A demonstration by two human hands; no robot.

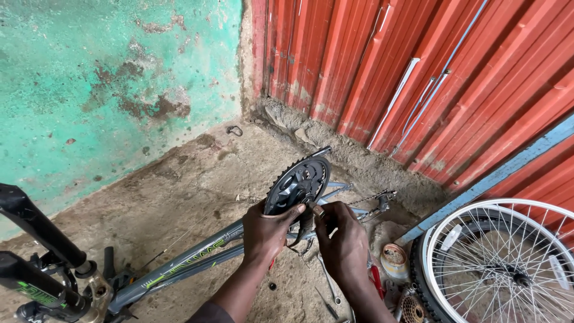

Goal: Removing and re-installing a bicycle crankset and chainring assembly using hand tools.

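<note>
A grey bicycle frame (pixel 179 266) lies upside down on the concrete floor, its black chainring crankset (pixel 297 182) pointing up. My left hand (pixel 269 230) grips the lower edge of the chainring. My right hand (pixel 342 239) pinches a small metal part (pixel 315 209) right beside the crank's centre, next to my left thumb. A black crank arm hangs down between both hands.
The black suspension fork (pixel 36 251) sticks out at the lower left. A spoked wheel with tyre (pixel 502 263) stands at the lower right beside a small tin (pixel 394 257), a cassette (pixel 412 310) and loose tools (pixel 329 281). Green wall left, red corrugated sheet right.
</note>
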